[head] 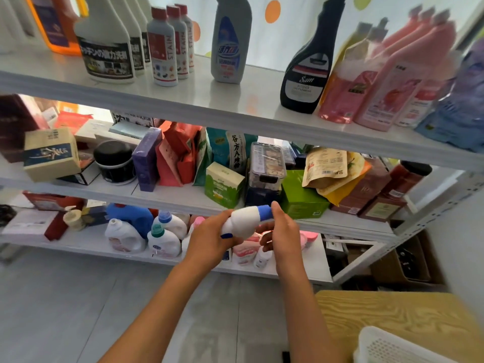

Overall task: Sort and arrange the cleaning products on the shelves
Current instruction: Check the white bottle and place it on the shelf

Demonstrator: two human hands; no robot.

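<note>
A white bottle with a blue cap point(245, 220) is held tilted in front of the middle shelf's edge point(167, 199). My left hand point(209, 241) grips its body from below. My right hand point(281, 231) holds the blue cap end, thumb up along the cap. On the bottom shelf point(86, 244) behind my hands stand white detergent jugs point(162, 238), a blue jug point(131, 216) and pink bottles point(246, 251). The top shelf point(199, 100) carries white spray bottles point(106, 45), red-capped stain bottles point(163, 48), a grey bottle point(229, 45), a black bottle point(309, 72) and pink bottles point(387, 82).
The middle shelf is crowded with boxes, pouches and a black jar point(114, 161). A wooden table point(398, 318) with a white basket point(392, 347) sits at the lower right. A cardboard box point(408, 260) stands on the floor beside the shelf's metal frame point(429, 213).
</note>
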